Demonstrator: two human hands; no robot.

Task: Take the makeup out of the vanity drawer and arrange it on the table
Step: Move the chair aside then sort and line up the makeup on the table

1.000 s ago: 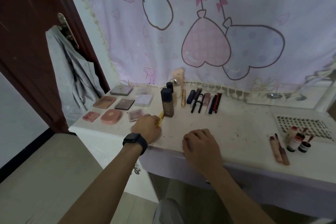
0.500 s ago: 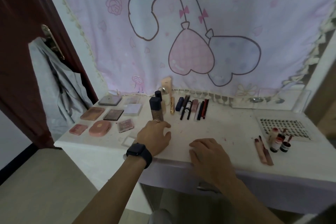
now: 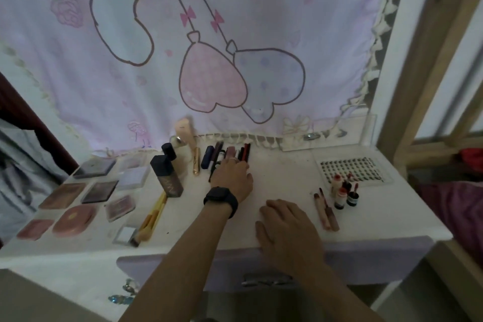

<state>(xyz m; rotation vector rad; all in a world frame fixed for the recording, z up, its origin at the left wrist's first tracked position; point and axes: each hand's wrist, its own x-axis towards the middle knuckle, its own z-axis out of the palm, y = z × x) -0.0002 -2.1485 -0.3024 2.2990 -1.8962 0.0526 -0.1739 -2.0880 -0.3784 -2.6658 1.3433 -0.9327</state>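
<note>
Vanity table, dark foundation bottle, lettering blurred, left hand over pencils

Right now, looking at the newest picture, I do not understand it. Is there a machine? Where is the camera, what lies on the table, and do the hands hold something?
There is no machine here. A person works with bare hands, and the single camera sits on the person's head, looking forward and down, so both arms come in from the bottom of the picture. The left hand, with a black watch on its wrist, reaches the row of pencils and lipsticks at the back of the table. I cannot tell whether it grips one. The right hand rests near the front edge and holds nothing. Palettes lie on the left, a dark bottle stands beside them, and small bottles stand on the right.
</note>
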